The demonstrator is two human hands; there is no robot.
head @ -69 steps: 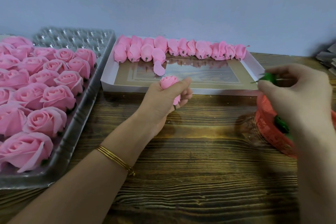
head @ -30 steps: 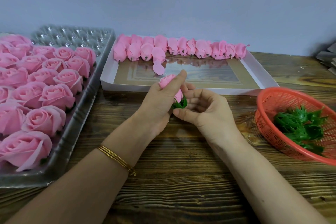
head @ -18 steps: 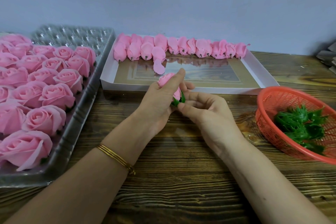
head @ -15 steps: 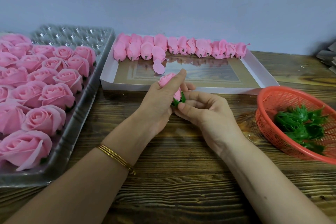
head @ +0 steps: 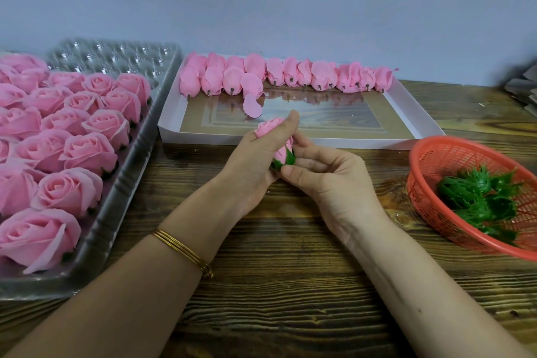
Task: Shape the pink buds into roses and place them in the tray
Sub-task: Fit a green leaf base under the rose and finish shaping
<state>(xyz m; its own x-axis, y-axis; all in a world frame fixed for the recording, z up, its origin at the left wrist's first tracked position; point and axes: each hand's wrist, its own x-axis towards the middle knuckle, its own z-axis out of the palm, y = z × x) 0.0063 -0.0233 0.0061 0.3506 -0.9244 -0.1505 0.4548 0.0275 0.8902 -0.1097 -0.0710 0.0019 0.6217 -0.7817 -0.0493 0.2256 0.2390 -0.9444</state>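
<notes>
Here, clear tray (head: 116, 206) at far left held many pink roses (head: 87, 151). Left hand (head: 252, 163) curled round pink bud (head: 268, 128), above table (head: 290, 270), in front of white box (head: 203, 136). Right hand (head: 328, 180) pinched green cup (head: 289, 157) at bud's bottom. Red basket (head: 430, 166) sat far right, more green cups (head: 479, 197) inside.

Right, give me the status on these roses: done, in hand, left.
Done: shaped roses fill most of the clear tray. In hand: the left hand grips one pink bud while the right hand holds a green calyx at its base. Left: a row of unshaped buds in the white box, and empty tray cells at the back.
</notes>
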